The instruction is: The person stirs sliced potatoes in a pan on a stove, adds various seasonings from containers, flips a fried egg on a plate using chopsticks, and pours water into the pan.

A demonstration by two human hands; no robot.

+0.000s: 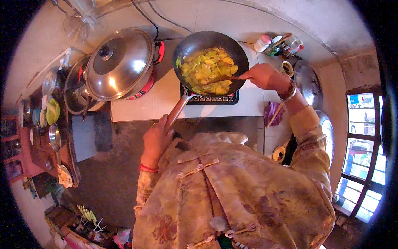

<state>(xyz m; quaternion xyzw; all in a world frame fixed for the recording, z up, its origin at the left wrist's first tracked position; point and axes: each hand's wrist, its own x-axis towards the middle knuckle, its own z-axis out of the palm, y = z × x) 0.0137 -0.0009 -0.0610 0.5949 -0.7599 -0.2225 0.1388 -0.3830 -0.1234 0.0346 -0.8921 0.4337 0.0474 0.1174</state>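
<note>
A dark wok (186, 40) stands on a black electric cooktop (231, 99) with a row of buttons along its front. Sliced yellow-green vegetables (208, 67) lie in the wok with some liquid. My left hand (157, 138), with a red band at the wrist, is closed round the wok's wooden handle (178, 112). Over the wok's right rim, my right hand (264, 77) grips a wooden spatula (225, 79), whose blade end is among the vegetables. A bangle is on my right wrist.
Left of the wok is a large lidded steel pan (124, 67) with red handles. Seasoning jars (262, 43) stand at the back right. A purple cloth (273, 114) and metal lids (306, 84) are at the right. A ladle (55, 137) lies far left.
</note>
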